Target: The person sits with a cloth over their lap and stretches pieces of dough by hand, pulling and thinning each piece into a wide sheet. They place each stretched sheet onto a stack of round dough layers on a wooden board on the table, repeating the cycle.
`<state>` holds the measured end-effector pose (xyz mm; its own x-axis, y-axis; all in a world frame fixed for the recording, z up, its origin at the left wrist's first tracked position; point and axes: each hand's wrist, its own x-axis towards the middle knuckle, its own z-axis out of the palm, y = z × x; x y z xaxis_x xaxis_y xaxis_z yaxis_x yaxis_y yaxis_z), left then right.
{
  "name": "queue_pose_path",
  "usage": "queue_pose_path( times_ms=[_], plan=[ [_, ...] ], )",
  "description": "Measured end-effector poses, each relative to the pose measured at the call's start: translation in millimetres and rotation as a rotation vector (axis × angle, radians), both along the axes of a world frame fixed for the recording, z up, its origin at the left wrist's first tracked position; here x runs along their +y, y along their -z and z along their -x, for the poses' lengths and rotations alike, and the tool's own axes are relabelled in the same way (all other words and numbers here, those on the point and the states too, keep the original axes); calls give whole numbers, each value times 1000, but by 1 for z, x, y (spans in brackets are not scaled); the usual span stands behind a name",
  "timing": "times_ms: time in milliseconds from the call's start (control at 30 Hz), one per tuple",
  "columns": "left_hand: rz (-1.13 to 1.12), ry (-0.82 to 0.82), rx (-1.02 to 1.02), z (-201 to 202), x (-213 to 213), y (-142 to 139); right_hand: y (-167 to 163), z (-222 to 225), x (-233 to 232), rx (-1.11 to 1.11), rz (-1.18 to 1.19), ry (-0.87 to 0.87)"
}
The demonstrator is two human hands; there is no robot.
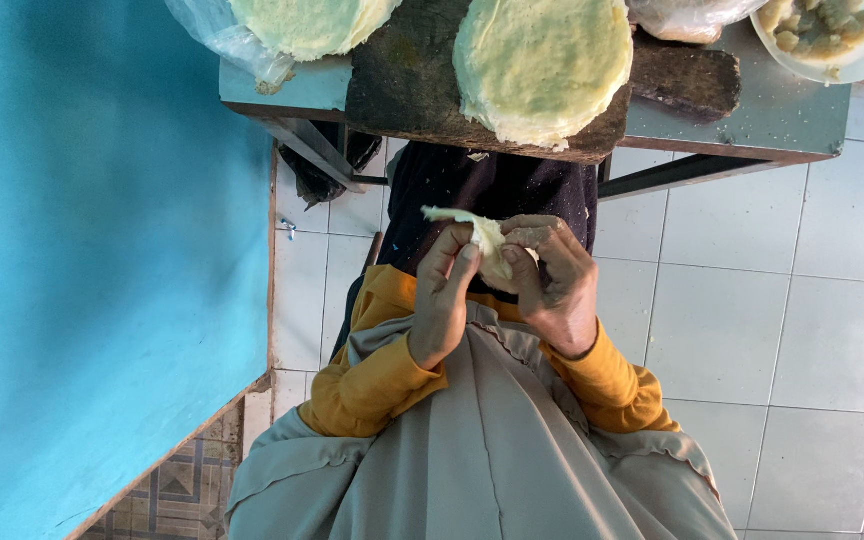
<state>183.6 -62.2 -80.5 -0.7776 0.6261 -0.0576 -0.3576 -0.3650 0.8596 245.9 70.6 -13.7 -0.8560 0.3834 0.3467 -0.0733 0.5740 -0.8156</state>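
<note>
Both my hands are raised in front of my chest, below the table edge. They hold a small pale folded piece of dough (485, 238) between them. My left hand (442, 295) pinches its left side with fingers and thumb. My right hand (555, 280) curls around its right side, fingers bent over the dough. Yellow sleeves and a grey cloth cover my arms and chest.
A flat round of pale dough (542, 62) lies on a dark wooden board (407, 85) on the grey table (742, 115). Another round (312, 22) sits on clear plastic at the left. A white bowl of lumpy filling (832, 35) stands top right. Blue wall (102, 250) left, white tiles (782, 320) right.
</note>
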Motion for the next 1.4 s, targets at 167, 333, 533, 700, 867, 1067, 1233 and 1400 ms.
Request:
queue_pose_path(
  times_ms=[167,333,533,700,867,1067,1233,1400],
  plan=[
    [-78,-18,69,-4,7,3,24,-3,6,-1,16,12],
    [97,-72,151,-3,5,5,50,-4,21,-68,854,41],
    [165,-51,303,-4,1,4,61,-8,15,-21,514,-226],
    [314,-112,378,2,-3,7,65,-2,28,-57,643,-72],
    [284,-129,414,3,1,7,70,-3,15,-12,630,-148],
    [323,-98,435,7,1,-2,67,-1,13,-90,569,-115],
    [378,-100,608,7,-2,-12,60,-1,13,-119,821,-224],
    [445,-98,754,9,-6,-19,51,-3,16,-144,135,-46]
  ],
)
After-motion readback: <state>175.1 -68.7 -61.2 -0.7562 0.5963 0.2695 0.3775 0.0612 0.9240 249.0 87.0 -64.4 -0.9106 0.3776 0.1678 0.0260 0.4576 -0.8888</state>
